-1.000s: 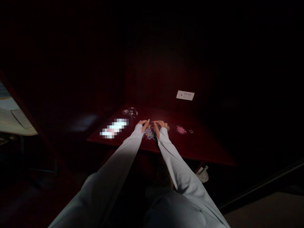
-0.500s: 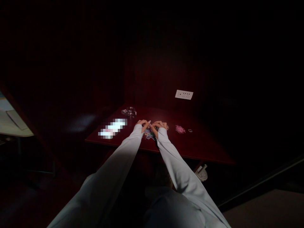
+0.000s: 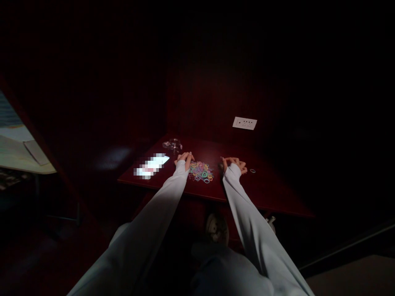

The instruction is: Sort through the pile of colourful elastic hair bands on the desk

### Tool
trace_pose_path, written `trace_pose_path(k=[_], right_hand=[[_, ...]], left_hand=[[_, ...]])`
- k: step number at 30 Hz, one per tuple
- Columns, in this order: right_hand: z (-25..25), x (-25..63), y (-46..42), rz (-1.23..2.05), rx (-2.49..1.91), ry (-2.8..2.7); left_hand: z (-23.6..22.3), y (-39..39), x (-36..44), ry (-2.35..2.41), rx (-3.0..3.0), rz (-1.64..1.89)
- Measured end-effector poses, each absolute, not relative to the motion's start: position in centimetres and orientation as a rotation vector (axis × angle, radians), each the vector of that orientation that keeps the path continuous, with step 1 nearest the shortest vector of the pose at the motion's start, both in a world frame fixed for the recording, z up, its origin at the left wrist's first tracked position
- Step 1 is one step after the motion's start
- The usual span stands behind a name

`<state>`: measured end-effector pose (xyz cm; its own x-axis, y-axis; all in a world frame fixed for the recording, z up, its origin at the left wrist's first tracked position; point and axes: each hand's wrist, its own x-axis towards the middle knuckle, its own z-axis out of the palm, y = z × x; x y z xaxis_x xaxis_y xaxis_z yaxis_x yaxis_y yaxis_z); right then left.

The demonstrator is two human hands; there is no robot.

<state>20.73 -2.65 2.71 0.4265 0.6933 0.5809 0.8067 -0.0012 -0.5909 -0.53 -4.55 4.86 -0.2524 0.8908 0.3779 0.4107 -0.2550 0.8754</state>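
A loose pile of small coloured elastic bands point(image 3: 202, 172) lies near the table's front edge between my hands. At its left side, my left hand point(image 3: 184, 158) rests with fingers loosely bent and apart, no band visible in them. My right hand point(image 3: 235, 163) is to the right of the pile, its fingers curled downward. Whatever is in those fingers, if anything, is hidden. That hand covers the spot of the pink bands, and part of a small dull-coloured heap point(image 3: 220, 165) shows by its thumb. A single pale band point(image 3: 252, 170) lies just beyond it on the right.
A glowing phone point(image 3: 152, 165), blurred out, lies on the dark red table point(image 3: 197, 191) at left. Behind it stands a clear container point(image 3: 174, 144) with small items beside it. A white socket plate point(image 3: 245, 123) is on the back wall. Surroundings are very dark.
My hands were together over the coloured pile, fingertips meeting. They have parted: the right moved right over the pink bands, the left slightly off the pile, which is now uncovered.
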Motion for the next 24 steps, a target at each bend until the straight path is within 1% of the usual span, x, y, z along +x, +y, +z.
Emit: trace_pose_path(k=[4, 10, 18, 21, 24], right_hand=[[2.0, 23.7, -2.0, -0.140, -1.690, -1.296], [1.3, 23.8, -1.8, -0.129, -1.611, -1.349], [2.4, 23.2, -2.4, -0.171, -1.746, -1.236], [3.2, 22.3, -3.0, -0.210, -1.737, -1.389], [3.5, 20.6, -3.9, -0.230, -1.553, -1.745]], left_hand=[[4.8, -4.4, -0.6, 1.515, 1.578, 1.558], [4.8, -4.4, -0.5, 1.503, 1.581, 1.549], [4.5, -4.3, -0.7, 1.529, 1.612, 1.513], [3.9, -3.7, -0.6, 1.572, 1.628, 1.516], [3.2, -2.9, -0.3, 1.599, 1.604, 1.554]])
